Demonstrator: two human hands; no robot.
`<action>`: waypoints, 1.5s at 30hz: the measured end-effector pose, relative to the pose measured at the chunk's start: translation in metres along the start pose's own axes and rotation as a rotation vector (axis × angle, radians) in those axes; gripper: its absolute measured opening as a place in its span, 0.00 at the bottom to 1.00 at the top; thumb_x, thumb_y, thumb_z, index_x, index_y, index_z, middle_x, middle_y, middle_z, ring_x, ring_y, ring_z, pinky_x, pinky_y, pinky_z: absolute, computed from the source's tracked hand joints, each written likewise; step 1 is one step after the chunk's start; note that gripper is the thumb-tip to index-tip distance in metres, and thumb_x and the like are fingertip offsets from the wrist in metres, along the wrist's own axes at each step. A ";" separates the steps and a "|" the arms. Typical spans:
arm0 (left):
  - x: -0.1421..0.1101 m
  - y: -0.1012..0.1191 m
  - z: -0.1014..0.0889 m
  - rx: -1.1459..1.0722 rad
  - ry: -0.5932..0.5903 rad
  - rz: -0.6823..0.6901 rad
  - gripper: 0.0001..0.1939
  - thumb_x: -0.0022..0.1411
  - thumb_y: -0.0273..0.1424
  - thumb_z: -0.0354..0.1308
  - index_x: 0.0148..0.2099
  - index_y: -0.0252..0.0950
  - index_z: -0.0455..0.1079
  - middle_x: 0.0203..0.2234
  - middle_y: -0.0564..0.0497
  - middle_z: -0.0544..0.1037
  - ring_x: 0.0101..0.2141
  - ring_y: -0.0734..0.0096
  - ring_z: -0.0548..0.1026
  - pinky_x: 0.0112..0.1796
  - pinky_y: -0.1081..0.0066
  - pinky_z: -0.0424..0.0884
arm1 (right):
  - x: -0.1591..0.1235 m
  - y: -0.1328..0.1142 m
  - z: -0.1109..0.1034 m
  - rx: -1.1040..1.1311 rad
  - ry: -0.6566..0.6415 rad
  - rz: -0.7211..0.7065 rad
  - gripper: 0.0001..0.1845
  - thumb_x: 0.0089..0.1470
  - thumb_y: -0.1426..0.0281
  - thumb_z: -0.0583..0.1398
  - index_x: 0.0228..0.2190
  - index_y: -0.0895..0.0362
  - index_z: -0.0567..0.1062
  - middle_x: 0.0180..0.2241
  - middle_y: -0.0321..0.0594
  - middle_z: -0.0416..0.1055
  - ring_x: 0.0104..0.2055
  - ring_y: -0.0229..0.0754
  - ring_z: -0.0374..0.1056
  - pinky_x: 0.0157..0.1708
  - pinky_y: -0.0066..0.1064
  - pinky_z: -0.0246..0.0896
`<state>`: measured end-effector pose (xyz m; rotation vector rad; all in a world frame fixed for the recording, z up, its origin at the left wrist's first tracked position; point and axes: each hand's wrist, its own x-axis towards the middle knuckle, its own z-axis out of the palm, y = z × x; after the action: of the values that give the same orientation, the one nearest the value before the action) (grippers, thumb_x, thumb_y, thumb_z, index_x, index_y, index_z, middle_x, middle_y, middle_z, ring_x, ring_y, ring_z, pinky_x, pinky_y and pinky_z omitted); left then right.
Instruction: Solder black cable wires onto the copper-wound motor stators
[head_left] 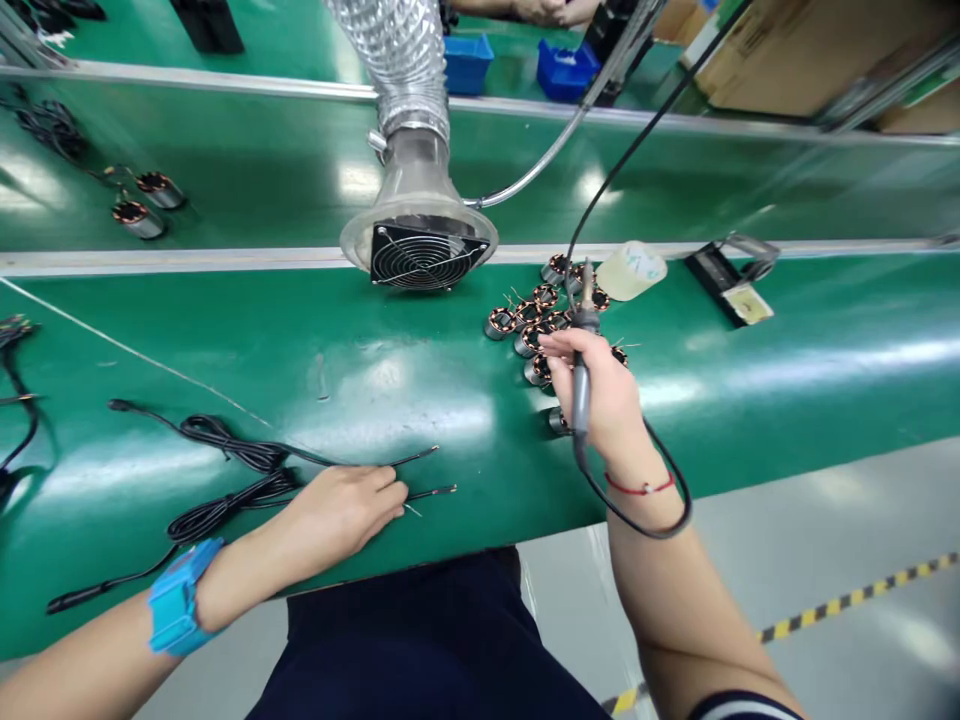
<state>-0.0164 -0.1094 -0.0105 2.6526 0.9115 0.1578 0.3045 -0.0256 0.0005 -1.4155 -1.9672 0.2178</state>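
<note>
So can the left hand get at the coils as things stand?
Probably yes: nothing seems to stand between the left hand and the nearer coils. It may first have to leave the black cables under it, and the right hand, holding the soldering iron, hides some coils.

A glossy green surface (pixel 225 320) is extending across the full width of the view. A pale rail (pixel 225 258) is running along its far edge, and a green strip (pixel 262 160) is lying between this rail and a second rail (pixel 225 82). A flexible metallic duct (pixel 409 60) is descending to a flared hood (pixel 416 180). White reflections (pixel 682 390) are streaking the surface. At the lower right, yellow-and-black tape (pixel 855 598) is crossing the light grey floor (pixel 855 530) diagonally.
</note>
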 end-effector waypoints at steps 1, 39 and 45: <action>-0.001 0.000 0.000 -0.018 0.012 -0.003 0.15 0.72 0.34 0.43 0.42 0.36 0.70 0.29 0.51 0.75 0.27 0.71 0.75 0.28 0.71 0.68 | 0.005 0.002 0.002 -0.049 -0.051 -0.006 0.15 0.58 0.72 0.57 0.48 0.53 0.70 0.43 0.42 0.77 0.44 0.48 0.74 0.46 0.44 0.69; 0.069 -0.055 -0.020 -0.613 0.148 -0.598 0.11 0.61 0.35 0.52 0.32 0.35 0.73 0.31 0.50 0.74 0.30 0.69 0.70 0.35 0.67 0.66 | -0.013 -0.062 0.078 0.171 -0.290 -0.027 0.27 0.55 0.69 0.63 0.54 0.55 0.62 0.47 0.48 0.71 0.49 0.52 0.69 0.50 0.48 0.68; 0.068 -0.057 -0.032 -0.671 0.116 -0.349 0.10 0.62 0.33 0.54 0.32 0.36 0.74 0.30 0.51 0.73 0.34 0.70 0.71 0.38 0.69 0.66 | -0.012 -0.064 0.076 0.209 -0.360 -0.008 0.26 0.55 0.71 0.62 0.54 0.54 0.63 0.46 0.47 0.72 0.49 0.51 0.68 0.50 0.47 0.67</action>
<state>-0.0025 -0.0171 -0.0006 1.8603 1.1039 0.4465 0.2107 -0.0423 -0.0288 -1.2988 -2.1591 0.6952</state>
